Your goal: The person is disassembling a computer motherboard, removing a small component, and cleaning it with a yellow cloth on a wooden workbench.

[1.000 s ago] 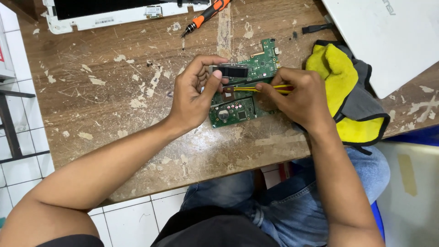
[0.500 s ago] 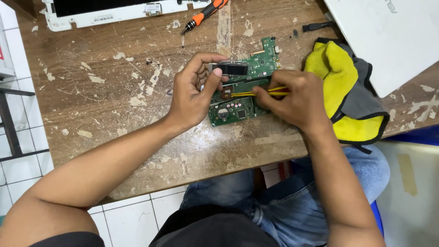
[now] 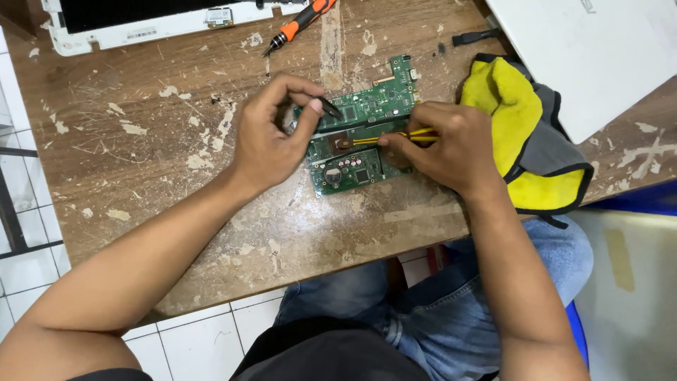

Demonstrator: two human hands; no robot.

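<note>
Circuit board: green, lay flat on the worn wooden surface, its long axis running from lower left to upper right, between the 2 hands.
Left hand: at the board's left end, fingers pinched narrow on a small dark part just above the board.
Right hand: at the board's right end, closed around a yellow-handled tool whose tip pointed left onto the board's middle.
Nearer hand: both touched the board.
Cloth: yellow and grey, just right of the right hand.
Screwdriver: orange-handled, well above.
Label: 1 small white rectangular sticker on the white panel at the top left.
</note>
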